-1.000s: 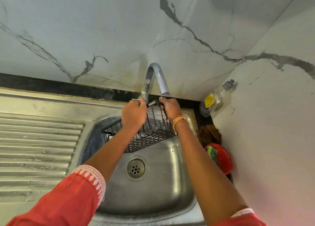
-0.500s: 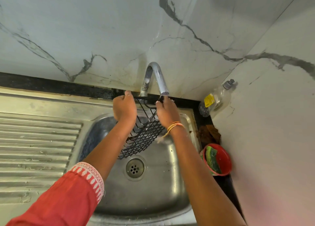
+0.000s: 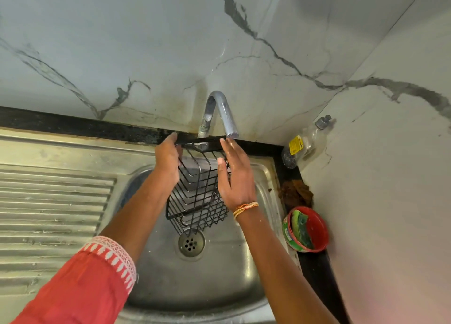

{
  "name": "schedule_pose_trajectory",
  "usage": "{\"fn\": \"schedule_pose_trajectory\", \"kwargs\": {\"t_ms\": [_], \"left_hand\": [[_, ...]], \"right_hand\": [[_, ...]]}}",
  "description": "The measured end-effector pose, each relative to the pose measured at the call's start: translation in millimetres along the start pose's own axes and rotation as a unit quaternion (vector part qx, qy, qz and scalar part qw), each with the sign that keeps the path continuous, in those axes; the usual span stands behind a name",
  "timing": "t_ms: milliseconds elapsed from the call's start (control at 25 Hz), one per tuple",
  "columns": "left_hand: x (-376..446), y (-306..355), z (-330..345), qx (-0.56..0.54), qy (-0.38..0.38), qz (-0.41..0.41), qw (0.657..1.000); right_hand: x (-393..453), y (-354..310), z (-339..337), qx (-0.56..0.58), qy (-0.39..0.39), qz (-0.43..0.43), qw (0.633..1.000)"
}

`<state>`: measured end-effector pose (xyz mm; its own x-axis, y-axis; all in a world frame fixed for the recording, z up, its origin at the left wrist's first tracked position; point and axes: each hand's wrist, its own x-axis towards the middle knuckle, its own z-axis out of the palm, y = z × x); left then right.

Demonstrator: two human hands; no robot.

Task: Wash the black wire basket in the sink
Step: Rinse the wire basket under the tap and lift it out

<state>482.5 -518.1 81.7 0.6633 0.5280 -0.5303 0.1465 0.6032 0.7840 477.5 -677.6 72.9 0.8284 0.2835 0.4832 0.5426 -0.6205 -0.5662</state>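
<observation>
Basket [image 3: 197, 196], one, hangs under the tap [image 3: 220, 111]; left hand [image 3: 168, 162] fingers grip it, right hand [image 3: 235, 177] fingers flat.

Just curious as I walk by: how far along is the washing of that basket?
Midway, it seems. Done: the black wire basket is up under the curved steel tap. In hand: left hand grips its rim, right hand lies flat against it. Left: scrubbing; green scouring pad sits untouched.

a steel sink [image 3: 219, 282] with a ribbed drainboard [image 3: 53, 201] is set into the black bench [image 3: 317, 270]. on the bench's right strip stand a red bowl [image 3: 317, 228] holding a green scrubber [image 3: 301, 228], a brown rag [image 3: 295, 193] and a clear bottle [image 3: 305, 143] in the corner.
</observation>
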Motion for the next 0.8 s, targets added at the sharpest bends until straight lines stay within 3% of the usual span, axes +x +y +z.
{"fn": "schedule_pose_trajectory", "kwargs": {"t_ms": [80,160,240,360,440,480,560,640,720,800], "left_hand": [[4.2,4.0,-10.0,-0.059,-0.016,-0.041,0.997],[6.6,9.6,-23.0,-0.115,-0.012,-0.09,0.989],[8.5,8.5,-32.7,-0.125,0.007,-0.127,0.984],[14.7,-5.7,-41.6,-0.115,0.009,-0.19,0.975],[20.4,-13.2,-46.2,-0.133,0.004,-0.223,0.966],[23.1,-15.8,-48.5,-0.141,0.014,-0.233,0.962],[24.0,-18.5,-49.7,-0.171,0.045,-0.25,0.952],[16.8,-19.3,-44.1,-0.222,0.056,-0.264,0.937],[4.5,-19.0,-35.0,-0.264,0.074,-0.256,0.927],[0.8,-22.7,-30.2,-0.292,0.087,-0.238,0.922]], "right_hand": [[2.6,10.6,0.5,-0.025,0.096,0.044,0.994],[-1.2,35.5,-3.7,0.049,0.124,0.177,0.975],[-11.3,55.7,-4.8,0.177,0.092,0.296,0.934],[-14.8,67.4,-6.1,0.185,-0.048,0.386,0.903],[-15.5,63.5,-9.8,0.119,-0.13,0.366,0.914],[-15.4,57.8,-9.4,0.08,-0.123,0.332,0.932],[-10.9,38.8,-3.9,-0.02,-0.048,0.252,0.966],[-2.7,15.2,7.4,-0.155,0.008,0.21,0.965],[2.9,-10.0,21.1,-0.208,-0.04,0.208,0.955],[-4.0,-36.3,29.9,-0.219,-0.102,0.11,0.964]]}}
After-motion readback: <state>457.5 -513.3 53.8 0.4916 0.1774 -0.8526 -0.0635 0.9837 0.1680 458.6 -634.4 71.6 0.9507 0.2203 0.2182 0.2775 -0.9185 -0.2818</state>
